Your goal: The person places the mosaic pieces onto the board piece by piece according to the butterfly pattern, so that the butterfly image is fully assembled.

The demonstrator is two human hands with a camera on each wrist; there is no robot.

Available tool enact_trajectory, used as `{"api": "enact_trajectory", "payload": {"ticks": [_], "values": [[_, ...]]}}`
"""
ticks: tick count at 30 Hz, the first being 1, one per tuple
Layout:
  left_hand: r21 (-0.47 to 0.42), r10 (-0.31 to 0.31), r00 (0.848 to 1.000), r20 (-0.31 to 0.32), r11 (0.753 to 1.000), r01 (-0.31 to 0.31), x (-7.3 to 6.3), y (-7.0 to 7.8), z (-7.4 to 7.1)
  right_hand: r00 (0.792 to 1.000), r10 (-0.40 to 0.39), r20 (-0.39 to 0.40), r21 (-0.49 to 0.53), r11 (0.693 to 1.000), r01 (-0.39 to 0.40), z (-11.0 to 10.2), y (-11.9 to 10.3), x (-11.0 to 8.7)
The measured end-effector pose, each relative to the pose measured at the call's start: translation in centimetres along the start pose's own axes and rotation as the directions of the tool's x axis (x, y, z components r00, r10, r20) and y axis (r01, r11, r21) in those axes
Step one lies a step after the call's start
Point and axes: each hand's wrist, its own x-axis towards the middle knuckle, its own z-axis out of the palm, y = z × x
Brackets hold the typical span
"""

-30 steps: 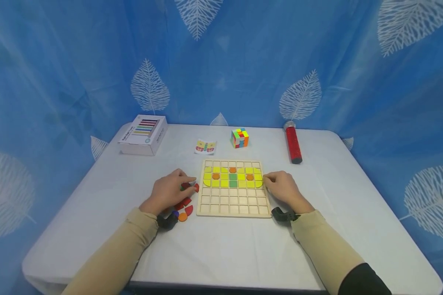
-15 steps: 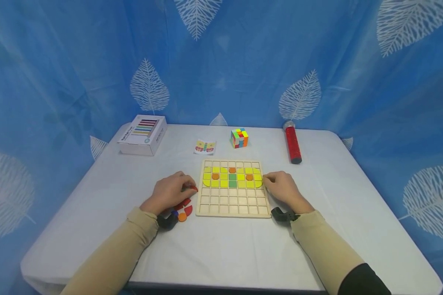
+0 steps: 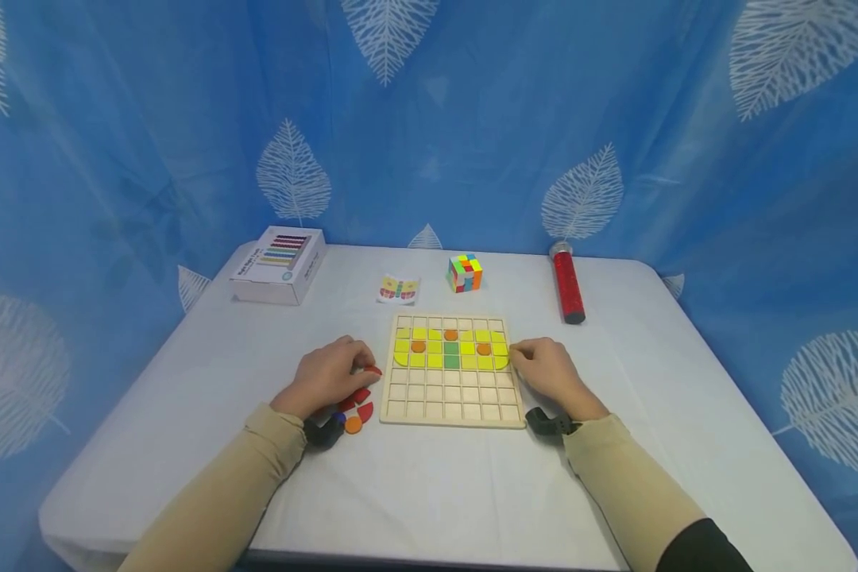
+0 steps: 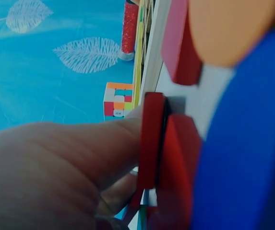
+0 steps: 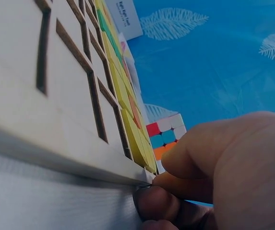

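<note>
While a flat red tile (image 4: 151,139) is pinched by the left hand (image 3: 326,373), the pale wooden grid (image 3: 443,393) is gripped, apparently steadied, by the three-o'clock right hand (image 3: 546,369).

A scrambled Rubik's cube (image 3: 465,273) stands on the white-covered table (image 3: 658,373). Left of the cube, well apart: white printed box (image 3: 279,266). Right of the cube: red glitter tube (image 3: 568,286), lying, silver end rearward. Behind the cube: blue curtain (image 3: 486,103) with white leaf prints.

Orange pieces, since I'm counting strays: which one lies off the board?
The orange piece on the white tablecloth; the other three sit on the wooden board.
</note>
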Motion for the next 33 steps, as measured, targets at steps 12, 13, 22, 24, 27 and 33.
{"api": "enact_trajectory", "payload": {"ticks": [12,13,22,24,27,33], "values": [[0.041,0.011,0.998,0.055,0.999,-0.013,0.7,0.9,-0.8,1.0,-0.026,-0.007,0.003,1.0,0.026,-0.4,0.1,0.2],[0.049,0.015,0.997,0.069,0.999,-0.019,0.8,1.1,-1.0,1.0,-0.023,-0.011,0.0,1.0,0.023,-0.5,0.1,0.3],[0.04,-0.008,0.992,0.123,0.999,0.003,1.1,1.2,-1.2,1.0,-0.019,0.001,0.015,1.0,0.019,0.0,0.0,0.1],[0.035,0.0,0.995,0.101,0.999,-0.004,0.9,0.9,-1.1,1.0,-0.023,-0.009,0.011,1.0,0.023,0.2,0.1,0.0],[0.035,0.019,0.998,0.066,0.999,-0.021,0.6,0.6,-1.0,0.999,-0.037,-0.019,0.005,0.999,0.037,0.3,0.1,-0.1],[0.038,0.023,0.998,0.057,0.999,-0.025,0.2,0.4,-1.3,0.999,-0.04,-0.018,-0.001,0.999,0.04,0.2,0.1,-0.2]]}}
